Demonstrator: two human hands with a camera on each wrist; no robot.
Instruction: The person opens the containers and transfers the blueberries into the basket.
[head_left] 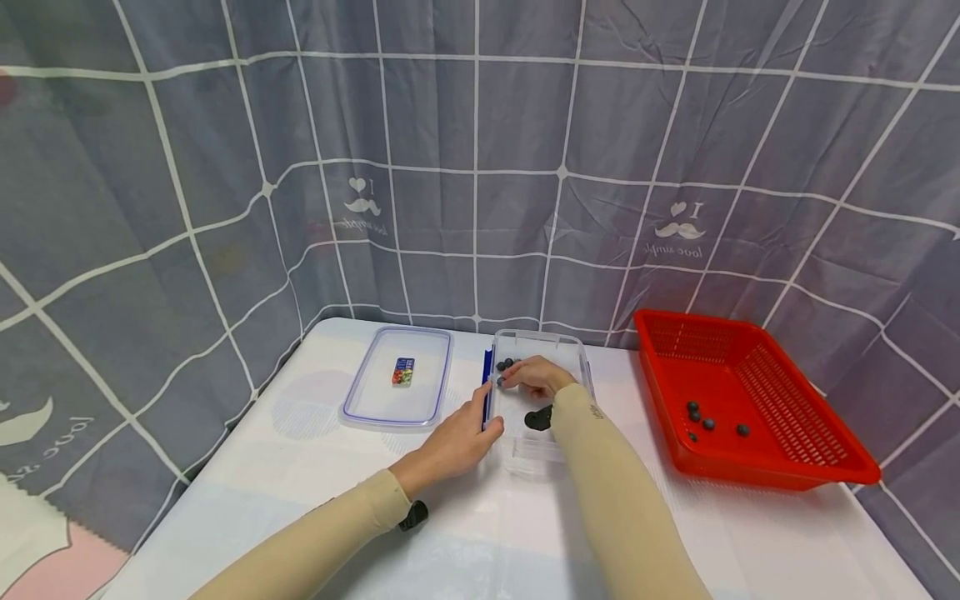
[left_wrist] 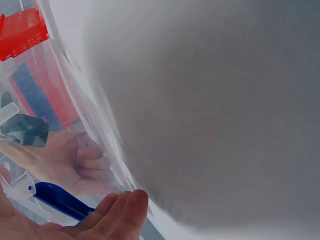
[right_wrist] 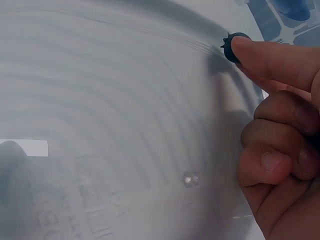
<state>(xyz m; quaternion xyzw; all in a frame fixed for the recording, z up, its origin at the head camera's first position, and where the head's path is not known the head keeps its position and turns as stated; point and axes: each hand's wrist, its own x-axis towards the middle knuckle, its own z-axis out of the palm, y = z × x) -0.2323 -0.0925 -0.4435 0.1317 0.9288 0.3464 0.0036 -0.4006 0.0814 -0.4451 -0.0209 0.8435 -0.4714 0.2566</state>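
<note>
A clear plastic container (head_left: pixel 536 336) with blue side latches (head_left: pixel 487 363) stands in the middle of the table. Inside it, my right hand (head_left: pixel 538 375) pinches a blueberry (right_wrist: pixel 234 47) between thumb and finger, close to the container's left wall; the other fingers are curled. A few more blueberries (head_left: pixel 508 363) lie just beyond that hand at the container's back left. My left hand (head_left: pixel 453 440) is at the left side of the container, its fingers extended along the blue latch. In the left wrist view, the right hand shows through the clear wall.
To the left lies a clear lid (head_left: pixel 375 398) with a blue seal and a small coloured label (head_left: pixel 402 372). A red perforated basket (head_left: pixel 750 473) at the right holds several blueberries (head_left: pixel 708 424). Behind the table hangs a grey checked curtain (head_left: pixel 517 208).
</note>
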